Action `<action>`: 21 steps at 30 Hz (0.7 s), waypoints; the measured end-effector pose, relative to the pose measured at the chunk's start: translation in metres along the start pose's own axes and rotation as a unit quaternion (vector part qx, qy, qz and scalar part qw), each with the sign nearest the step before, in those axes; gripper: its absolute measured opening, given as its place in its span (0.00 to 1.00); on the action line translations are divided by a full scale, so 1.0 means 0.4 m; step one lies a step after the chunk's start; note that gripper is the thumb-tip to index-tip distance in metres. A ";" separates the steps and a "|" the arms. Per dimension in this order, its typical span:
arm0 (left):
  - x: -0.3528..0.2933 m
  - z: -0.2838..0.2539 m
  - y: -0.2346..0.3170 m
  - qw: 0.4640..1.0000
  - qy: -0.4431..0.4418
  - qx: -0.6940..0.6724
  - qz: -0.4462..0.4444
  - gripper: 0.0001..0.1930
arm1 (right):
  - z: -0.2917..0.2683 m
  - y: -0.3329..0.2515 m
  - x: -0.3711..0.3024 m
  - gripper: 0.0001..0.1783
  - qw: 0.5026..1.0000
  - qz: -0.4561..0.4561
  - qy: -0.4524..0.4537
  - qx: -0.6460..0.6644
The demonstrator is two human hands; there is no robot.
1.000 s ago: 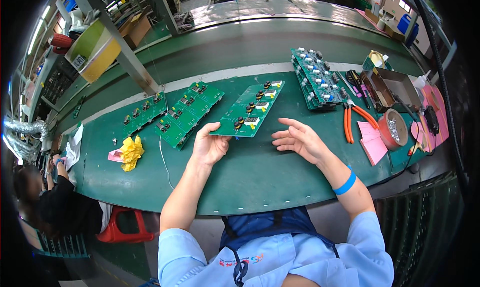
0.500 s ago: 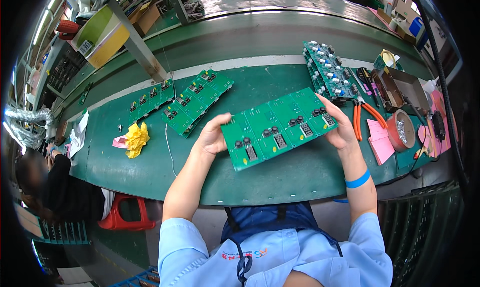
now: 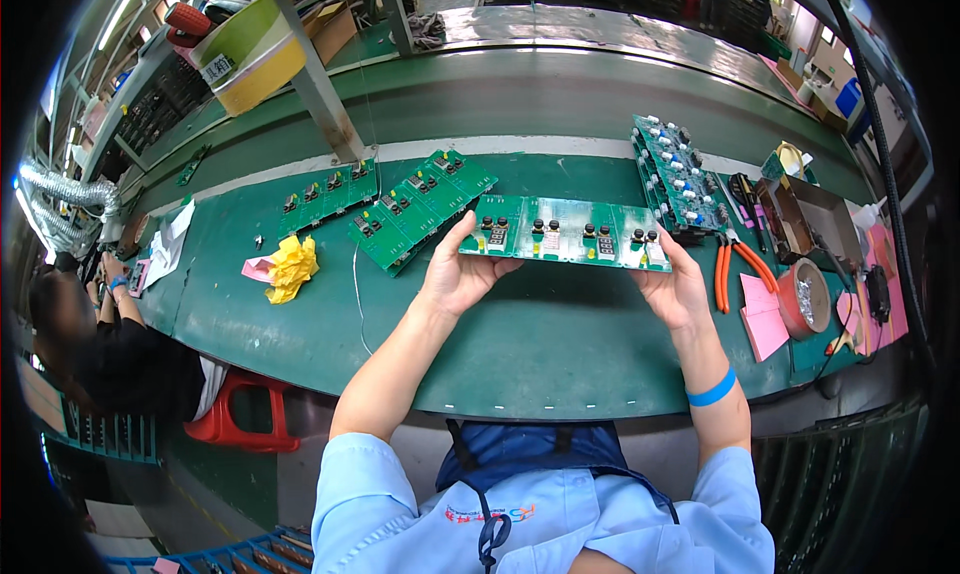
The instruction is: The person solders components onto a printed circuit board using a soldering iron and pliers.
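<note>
Between my two hands I hold a long green circuit board point(image 3: 570, 236) above the table, with small digit displays and black buttons facing me. It is tilted, so its face looks narrow. My left hand point(image 3: 462, 272) grips the left end, thumb over the edge and fingers beneath. At the other end, my right hand point(image 3: 676, 284) grips likewise, a blue band on its wrist. Similar boards lie close behind my left hand: a larger group point(image 3: 425, 209) and a smaller one point(image 3: 330, 196). Beyond my right hand stands a stack of boards point(image 3: 680, 179) with white and blue parts.
Orange-handled pliers point(image 3: 742, 269), pink paper point(image 3: 763, 319), a round container point(image 3: 803, 296) and an open box point(image 3: 815, 224) sit at the right. Crumpled yellow paper point(image 3: 293, 270) lies left. A metal post point(image 3: 325, 94) rises at the table's back. Another person point(image 3: 110, 344) sits far left.
The held board has tipped from showing its full face to a narrower, more level view. Both my hands still grip its ends. The whole view has shifted slightly.
</note>
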State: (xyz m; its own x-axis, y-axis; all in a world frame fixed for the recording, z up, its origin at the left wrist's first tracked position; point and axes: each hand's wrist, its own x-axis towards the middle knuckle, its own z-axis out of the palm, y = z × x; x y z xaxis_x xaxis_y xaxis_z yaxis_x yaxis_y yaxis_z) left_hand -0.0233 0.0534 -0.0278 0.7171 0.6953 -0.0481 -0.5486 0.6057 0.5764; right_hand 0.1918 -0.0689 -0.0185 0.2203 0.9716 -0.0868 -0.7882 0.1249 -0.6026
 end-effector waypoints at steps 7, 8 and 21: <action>0.007 -0.008 -0.003 0.996 0.087 -0.025 -0.012 0.15 | 0.007 -0.003 -0.008 0.23 0.995 -0.044 -0.063 -0.063; 0.010 -0.019 -0.002 0.996 0.088 -0.027 -0.012 0.15 | 0.009 -0.006 -0.012 0.23 0.995 -0.042 -0.062 -0.064; 0.004 -0.017 0.003 0.992 0.125 -0.006 -0.036 0.12 | 0.026 -0.009 0.001 0.28 0.993 0.023 -0.059 -0.101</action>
State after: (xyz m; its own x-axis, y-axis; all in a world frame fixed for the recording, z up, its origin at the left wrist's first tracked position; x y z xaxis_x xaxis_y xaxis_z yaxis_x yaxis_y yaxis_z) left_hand -0.0259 0.0579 -0.0326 0.6261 0.7240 -0.2896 -0.5065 0.6600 0.5549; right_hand 0.1889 -0.0669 -0.0082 0.1085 0.9936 -0.0322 -0.6617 0.0480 -0.7482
